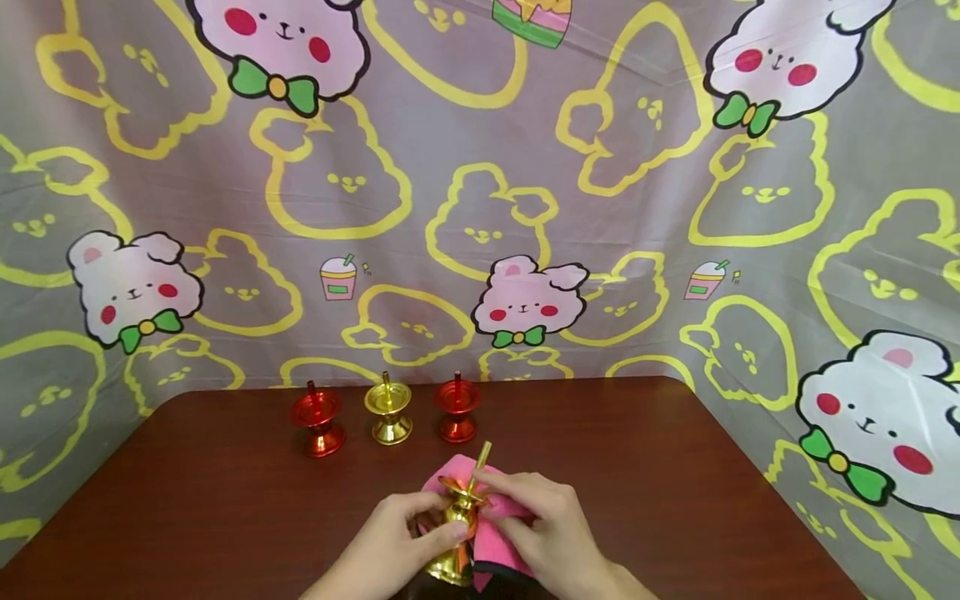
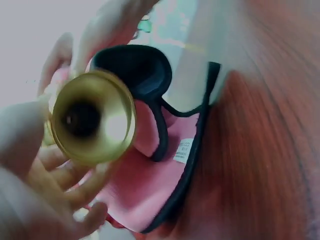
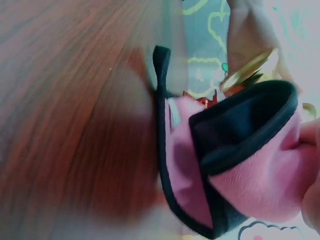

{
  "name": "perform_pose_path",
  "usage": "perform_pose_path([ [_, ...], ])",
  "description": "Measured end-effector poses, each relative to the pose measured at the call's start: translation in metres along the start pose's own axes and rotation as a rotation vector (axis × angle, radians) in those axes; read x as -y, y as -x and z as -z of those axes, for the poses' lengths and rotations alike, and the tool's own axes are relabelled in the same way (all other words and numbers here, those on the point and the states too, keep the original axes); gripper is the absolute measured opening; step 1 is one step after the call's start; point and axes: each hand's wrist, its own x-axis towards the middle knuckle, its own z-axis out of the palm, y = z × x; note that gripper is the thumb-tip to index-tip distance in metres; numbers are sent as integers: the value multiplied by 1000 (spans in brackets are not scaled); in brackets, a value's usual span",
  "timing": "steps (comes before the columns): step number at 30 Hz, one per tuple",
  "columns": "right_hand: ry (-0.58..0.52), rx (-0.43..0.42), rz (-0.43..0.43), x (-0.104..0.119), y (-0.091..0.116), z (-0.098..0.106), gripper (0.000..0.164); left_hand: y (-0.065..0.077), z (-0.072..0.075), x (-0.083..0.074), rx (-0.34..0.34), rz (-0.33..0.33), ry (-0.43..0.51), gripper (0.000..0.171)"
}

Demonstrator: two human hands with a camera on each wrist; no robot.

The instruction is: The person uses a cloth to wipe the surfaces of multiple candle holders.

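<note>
Near the front of the table, my left hand (image 1: 397, 533) grips a shiny gold candle holder (image 1: 450, 568) by its middle, with the stem tilted to the right. Its hollow round base (image 2: 117, 120) faces the left wrist camera. My right hand (image 1: 555, 521) pinches a pink cloth (image 1: 495, 546) with black edging against the holder's right side, its fingers close to the upper dish and stem. In the right wrist view the cloth (image 3: 265, 185) shows a dark pocket-like opening and a hanging loop. Part of the holder's body is hidden by fingers and cloth.
Toward the back of the brown table (image 1: 225, 500) stand a red candle holder (image 1: 318, 421), a gold one (image 1: 388, 408) and another red one (image 1: 457, 407), all upright in a row. A grey curtain (image 1: 637, 208) with cartoon prints hangs behind and at both sides.
</note>
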Motion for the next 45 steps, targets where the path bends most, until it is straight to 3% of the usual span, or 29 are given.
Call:
perform_pose_path([
  [2, -95, -9, -36, -1, 1, 3, 40, 1, 4, 5, 81, 1, 171, 22],
  [5, -205, -9, -87, -1, 3, 6, 40, 1, 7, 11, 208, -31, 352, 29],
  [9, -264, 10, -107, 0, 5, 8, 43, 1, 2, 14, 374, -28, 605, 40],
  [11, -282, 23, -111, 0, 5, 9, 47, 1, -1, 14, 417, -20, 709, 43],
  [14, -295, 36, -114, 0, 5, 12, 51, 1, -5, 12, 409, -32, 751, 44],
  [23, -189, 10, -27, -2, 4, 13, 44, -2, -8, 9, 311, -105, 592, 39],
  [28, -61, 7, 53, -7, 4, 11, 52, -3, -8, 11, 281, -135, 505, 34],
  [31, 6, 5, 87, -8, 3, 11, 56, -4, -9, 11, 255, -133, 463, 32],
  [37, 112, 33, 44, -4, 3, 13, 58, -6, -13, 7, 160, -79, 320, 27],
  [40, 178, 44, 39, -3, 3, 11, 59, -6, -16, 4, 100, -39, 185, 23],
  [45, 241, 34, 57, -3, 4, 7, 58, -7, -20, -6, 0, -8, -216, 17],
])
